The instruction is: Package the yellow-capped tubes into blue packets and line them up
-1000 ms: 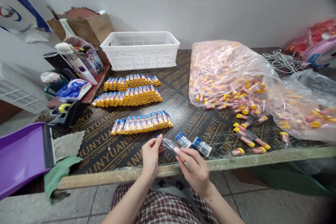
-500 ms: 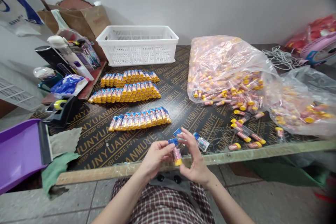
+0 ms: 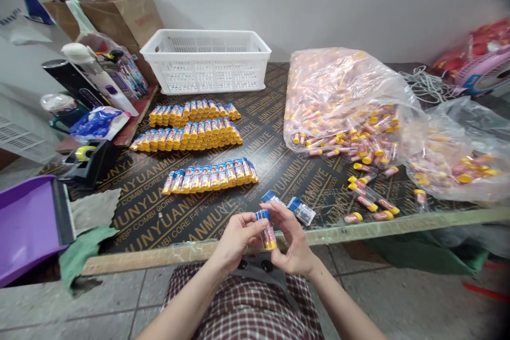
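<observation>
Just over the table's front edge, a small yellow-capped tube [image 3: 268,238] with a blue band at its top is between my hands. My left hand [image 3: 238,239] is closed on its left side, thumb across the front. Curled around the right side is my right hand [image 3: 292,239], its fingers by the blue end and its thumb near the yellow cap. Behind my right fingers lie two small piles of blue-and-clear labels, one pile [image 3: 302,211] in plain view and the other pile [image 3: 271,196] partly covered. A row of finished-looking blue-and-yellow tubes [image 3: 211,176] lies beyond.
Two more stacked tube rows [image 3: 187,135] lie before a white basket [image 3: 205,71]. At right, a clear bag [image 3: 342,90] spills yellow-capped tubes; another bag [image 3: 458,154] lies beside it. A tape dispenser [image 3: 90,162] and purple dustpan [image 3: 30,228] are at left.
My right fingers have closed in from a wide spread onto the tube. The blue piece now sits closer around the tube's top. The view has shifted slightly.
</observation>
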`<state>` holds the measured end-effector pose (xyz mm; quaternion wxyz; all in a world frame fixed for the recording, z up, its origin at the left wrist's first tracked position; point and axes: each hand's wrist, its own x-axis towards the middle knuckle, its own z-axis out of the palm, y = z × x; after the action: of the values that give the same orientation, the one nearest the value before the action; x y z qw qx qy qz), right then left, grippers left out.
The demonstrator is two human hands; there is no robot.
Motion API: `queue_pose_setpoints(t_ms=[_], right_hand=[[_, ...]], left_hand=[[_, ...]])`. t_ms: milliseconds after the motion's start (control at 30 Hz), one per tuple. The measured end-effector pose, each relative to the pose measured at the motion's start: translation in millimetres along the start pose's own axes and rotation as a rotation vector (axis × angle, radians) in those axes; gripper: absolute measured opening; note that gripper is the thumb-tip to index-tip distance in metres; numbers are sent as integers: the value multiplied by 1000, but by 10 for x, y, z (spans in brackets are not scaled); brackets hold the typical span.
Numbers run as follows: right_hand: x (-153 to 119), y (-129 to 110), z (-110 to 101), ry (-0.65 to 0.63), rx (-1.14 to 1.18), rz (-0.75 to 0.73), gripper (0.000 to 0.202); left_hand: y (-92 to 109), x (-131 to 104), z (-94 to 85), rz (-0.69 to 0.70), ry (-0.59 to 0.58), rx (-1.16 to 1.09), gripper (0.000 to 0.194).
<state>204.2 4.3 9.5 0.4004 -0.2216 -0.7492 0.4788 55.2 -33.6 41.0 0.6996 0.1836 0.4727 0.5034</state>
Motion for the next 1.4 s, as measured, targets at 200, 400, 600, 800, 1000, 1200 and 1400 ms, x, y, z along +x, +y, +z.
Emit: queue_pose_setpoints(t_ms=[200, 400, 600, 800, 1000, 1200, 1400], right_hand=[[1, 0, 8, 9, 6, 1, 87], [18, -13, 47, 39, 40, -10, 85], [71, 15, 117, 68, 49, -18, 82], [176, -38, 106, -44, 16, -38, 84], [140, -1, -234, 87, -58, 31, 79], [19, 102, -469, 223, -92, 148, 66], [-61, 94, -599, 262, -151, 167, 60]], left_hand=[[-6, -5, -5, 4, 1, 3, 34], [1, -19, -15, 21, 21, -1, 35], [45, -39, -32, 37, 64, -44, 38], [122, -41, -103, 126, 116, 9, 32], [813, -22, -739, 528, 695, 524, 29], [1243, 144, -1454, 479, 995, 1180, 37], [1114, 138, -1285, 613, 1088, 1376, 46]])
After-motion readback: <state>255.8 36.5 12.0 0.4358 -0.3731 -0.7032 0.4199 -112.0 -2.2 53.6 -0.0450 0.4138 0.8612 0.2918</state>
